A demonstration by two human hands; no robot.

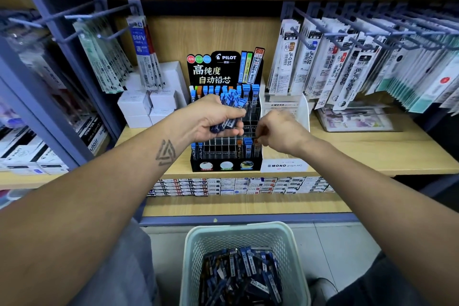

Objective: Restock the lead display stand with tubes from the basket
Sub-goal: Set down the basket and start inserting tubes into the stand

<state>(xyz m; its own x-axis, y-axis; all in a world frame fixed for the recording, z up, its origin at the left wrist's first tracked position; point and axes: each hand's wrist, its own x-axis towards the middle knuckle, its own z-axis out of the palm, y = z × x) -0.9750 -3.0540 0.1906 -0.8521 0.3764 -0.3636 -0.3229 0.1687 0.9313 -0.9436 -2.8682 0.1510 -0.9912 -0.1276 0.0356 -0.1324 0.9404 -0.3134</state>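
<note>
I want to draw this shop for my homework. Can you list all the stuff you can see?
display stand: one, black, on the wooden shelf, many clear slots bare
tubes in the stand: several, mostly blue caps, back row and front row ends
bundle of tubes: a handful, blue, gripped in the left hand
basket: one, pale green, on the floor below
tubes in the basket: a heap, dark blue
white boxes: a stack, left of the stand
hanging refill packs: many, white, on hooks to the right; more hang to the left
flat boxes: rows, white, on the lower shelf
left hand: holds the bundle before the stand
right hand: fingers curled by the stand's right side; what it holds I cannot tell
</note>
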